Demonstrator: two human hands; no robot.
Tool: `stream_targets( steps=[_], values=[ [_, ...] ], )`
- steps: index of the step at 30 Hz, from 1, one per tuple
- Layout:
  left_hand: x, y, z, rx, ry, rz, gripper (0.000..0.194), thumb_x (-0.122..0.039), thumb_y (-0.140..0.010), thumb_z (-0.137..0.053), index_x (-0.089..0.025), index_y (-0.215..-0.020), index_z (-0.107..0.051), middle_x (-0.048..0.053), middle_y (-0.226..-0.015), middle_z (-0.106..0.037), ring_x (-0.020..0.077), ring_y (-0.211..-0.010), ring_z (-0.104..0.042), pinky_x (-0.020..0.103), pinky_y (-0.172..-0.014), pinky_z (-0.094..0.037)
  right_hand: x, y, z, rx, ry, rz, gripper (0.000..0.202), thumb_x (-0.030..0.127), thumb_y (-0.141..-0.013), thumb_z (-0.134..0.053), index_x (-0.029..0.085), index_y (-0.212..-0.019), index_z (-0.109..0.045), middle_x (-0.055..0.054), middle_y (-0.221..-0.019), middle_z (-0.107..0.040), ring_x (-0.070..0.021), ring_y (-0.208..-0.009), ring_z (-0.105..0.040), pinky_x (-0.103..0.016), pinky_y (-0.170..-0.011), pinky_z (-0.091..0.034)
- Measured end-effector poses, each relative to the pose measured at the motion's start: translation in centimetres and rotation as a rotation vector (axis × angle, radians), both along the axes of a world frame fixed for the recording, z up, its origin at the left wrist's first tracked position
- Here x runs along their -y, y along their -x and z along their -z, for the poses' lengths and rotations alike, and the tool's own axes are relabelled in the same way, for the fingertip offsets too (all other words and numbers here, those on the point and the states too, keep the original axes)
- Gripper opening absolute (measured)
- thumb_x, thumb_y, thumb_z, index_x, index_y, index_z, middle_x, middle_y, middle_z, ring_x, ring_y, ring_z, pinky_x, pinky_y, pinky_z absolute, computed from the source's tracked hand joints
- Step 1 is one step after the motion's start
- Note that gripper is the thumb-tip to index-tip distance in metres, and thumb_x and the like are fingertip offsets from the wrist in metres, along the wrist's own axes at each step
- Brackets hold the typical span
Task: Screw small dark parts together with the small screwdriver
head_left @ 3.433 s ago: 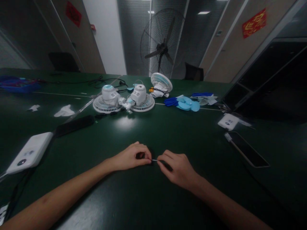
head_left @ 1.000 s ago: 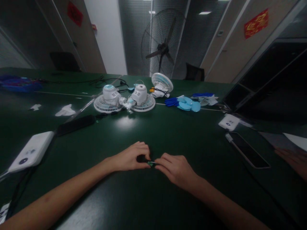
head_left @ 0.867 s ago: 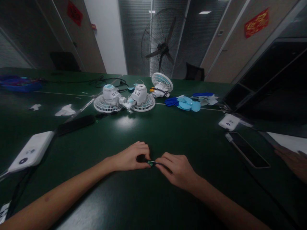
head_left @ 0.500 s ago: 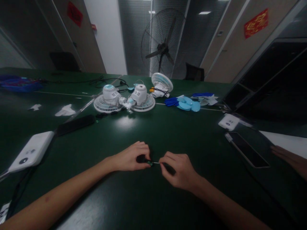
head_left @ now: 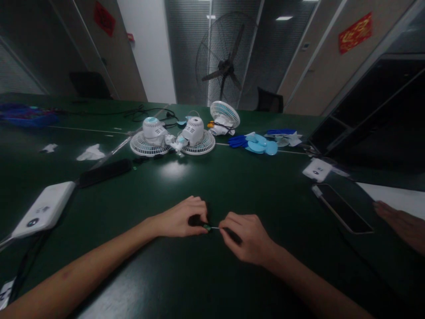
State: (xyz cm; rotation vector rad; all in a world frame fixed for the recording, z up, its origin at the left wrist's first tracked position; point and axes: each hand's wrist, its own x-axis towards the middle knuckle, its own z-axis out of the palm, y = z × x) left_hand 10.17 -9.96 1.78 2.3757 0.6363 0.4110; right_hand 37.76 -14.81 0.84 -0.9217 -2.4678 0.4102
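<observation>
My left hand pinches a small green circuit board between thumb and fingertips, just above or on the table. Fingers of my right hand are closed on one end of a thin pale strand, which may be a wire or a slim rod. The strand's other end meets the board's right side; whether it is fixed there I cannot tell. My palms and fingers hide most of the board.
Two white fans lie face down beyond my hands, with another fan behind. Light blue fan blades lie on blue gloves. White power banks and a phone flank me. Another person's hand rests at right.
My right hand has shifted very slightly left. My left hand keeps its pinch on the circuit board. The other person's hand at right has moved a little.
</observation>
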Motion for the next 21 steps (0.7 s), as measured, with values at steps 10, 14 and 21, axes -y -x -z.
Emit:
stream_targets(
  steps=[10,14,21],
  values=[
    [0.08,-0.13,0.0,0.007,-0.025,0.002,0.017,-0.04,-0.096,-0.078,-0.024,-0.101,-0.072,0.001,-0.101,-0.068,0.0211,-0.099,-0.058,0.035,-0.091,-0.036,-0.14,0.06,0.3,0.051,-0.004,-0.032,0.015,0.024,-0.107,-0.054,0.022,-0.112,-0.068,-0.002,-0.099,-0.07,-0.0164,-0.079,-0.064,-0.03,-0.067,-0.039],
    [0.05,-0.18,-0.01,0.019,-0.03,0.008,0.018,-0.041,-0.096,-0.078,-0.024,-0.1,-0.072,0.001,-0.099,-0.067,0.0206,-0.098,-0.058,0.035,-0.091,-0.036,-0.21,0.05,0.29,0.058,0.002,-0.04,0.015,0.024,-0.107,-0.055,0.023,-0.115,-0.068,-0.002,-0.101,-0.07,-0.0161,-0.08,-0.065,-0.03,-0.067,-0.039],
    [0.05,-0.08,0.06,0.006,-0.023,0.001,0.02,-0.042,-0.096,-0.078,-0.023,-0.098,-0.071,0.001,-0.101,-0.068,0.0207,-0.099,-0.058,0.035,-0.092,-0.036,0.01,-0.03,0.27,0.09,-0.013,-0.021,0.015,0.025,-0.108,-0.054,0.023,-0.116,-0.067,-0.002,-0.101,-0.071,-0.0168,-0.08,-0.066,-0.03,-0.066,-0.04]
  ],
)
